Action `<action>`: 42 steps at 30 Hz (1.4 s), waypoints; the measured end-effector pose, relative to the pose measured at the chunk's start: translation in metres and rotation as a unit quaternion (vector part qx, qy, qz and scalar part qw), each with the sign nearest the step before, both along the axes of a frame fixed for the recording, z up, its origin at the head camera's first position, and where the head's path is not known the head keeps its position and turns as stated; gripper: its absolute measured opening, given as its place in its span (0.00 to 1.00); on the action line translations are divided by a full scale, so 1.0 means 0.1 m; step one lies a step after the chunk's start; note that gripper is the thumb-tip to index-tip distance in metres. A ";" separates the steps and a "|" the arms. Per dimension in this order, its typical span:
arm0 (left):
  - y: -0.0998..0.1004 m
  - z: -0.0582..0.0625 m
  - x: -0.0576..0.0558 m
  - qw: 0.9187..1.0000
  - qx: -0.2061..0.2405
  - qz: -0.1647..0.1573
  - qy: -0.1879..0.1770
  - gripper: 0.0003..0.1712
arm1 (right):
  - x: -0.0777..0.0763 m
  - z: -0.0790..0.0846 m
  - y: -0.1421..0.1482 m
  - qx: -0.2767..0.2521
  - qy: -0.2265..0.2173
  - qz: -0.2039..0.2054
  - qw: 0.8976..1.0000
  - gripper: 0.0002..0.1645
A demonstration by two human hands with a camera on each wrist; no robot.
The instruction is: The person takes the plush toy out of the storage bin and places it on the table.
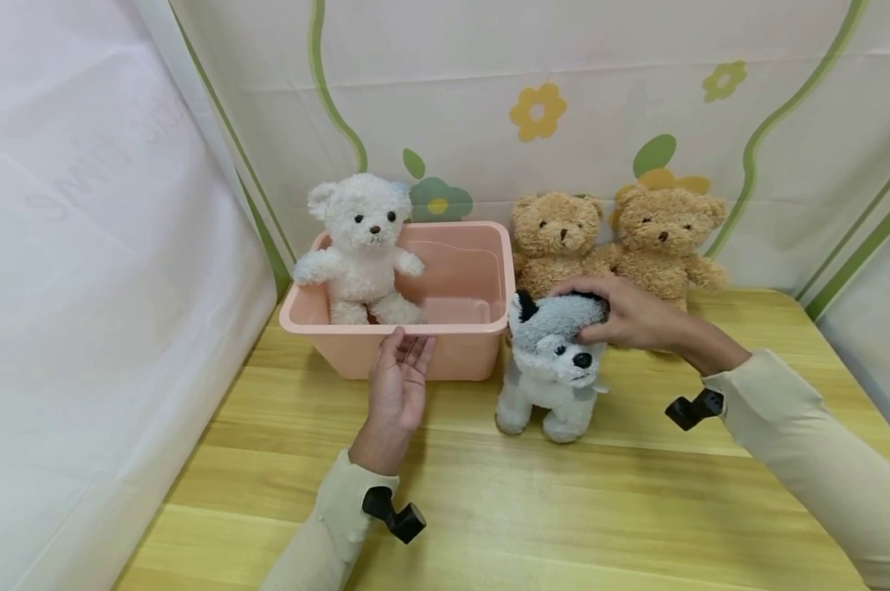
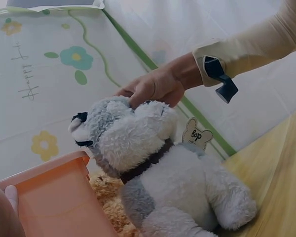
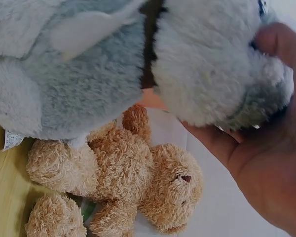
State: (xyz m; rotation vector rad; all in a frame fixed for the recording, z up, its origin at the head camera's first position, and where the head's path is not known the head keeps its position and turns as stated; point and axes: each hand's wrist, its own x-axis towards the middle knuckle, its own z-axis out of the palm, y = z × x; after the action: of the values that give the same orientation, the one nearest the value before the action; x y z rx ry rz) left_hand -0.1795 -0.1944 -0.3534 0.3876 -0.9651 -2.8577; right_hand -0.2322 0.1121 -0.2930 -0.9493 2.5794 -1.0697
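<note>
My right hand (image 1: 633,316) grips a grey-and-white plush dog (image 1: 552,386) by the top of its head, thumb on one side and fingers on the other. The dog is upright over the wooden table, with black ears, a dark collar (image 2: 147,162) and a tag (image 2: 197,134) lettered "bop". At the front of a pink bin (image 1: 396,349), my left hand (image 1: 399,390) touches the wall just under the rim with fairly straight fingers. A white teddy bear (image 1: 364,263) leans upright inside the bin's left end.
Two brown teddy bears, one left (image 1: 557,234) and one right (image 1: 662,234), sit side by side against the back cloth, behind the dog and right of the bin. White cloth with printed flowers (image 1: 538,112) borders the wooden table (image 1: 489,509) at the back and sides.
</note>
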 end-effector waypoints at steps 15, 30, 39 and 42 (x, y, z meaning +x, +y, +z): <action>-0.01 -0.01 0.00 1.000 0.003 -0.003 -0.001 0.06 | 0.00 0.08 -0.07 0.000 -0.033 0.045 0.998 0.38; -0.02 -0.01 0.00 1.000 0.007 -0.005 0.002 0.06 | -0.03 0.17 -0.10 0.008 -0.040 0.067 0.997 0.35; -0.05 -0.02 0.00 1.000 0.001 -0.006 0.000 0.06 | -0.06 0.30 -0.09 0.001 -0.053 0.061 0.997 0.34; -0.05 -0.02 0.00 1.000 0.000 -0.007 0.001 0.06 | -0.07 0.36 -0.12 0.001 -0.054 0.054 0.997 0.35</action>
State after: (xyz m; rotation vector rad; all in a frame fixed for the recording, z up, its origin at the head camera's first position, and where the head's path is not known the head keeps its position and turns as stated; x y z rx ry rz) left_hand -0.1793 -0.1991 -0.3549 0.3805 -0.9699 -2.8701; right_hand -0.2395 0.1006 -0.2570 -0.9898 2.4134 -1.0601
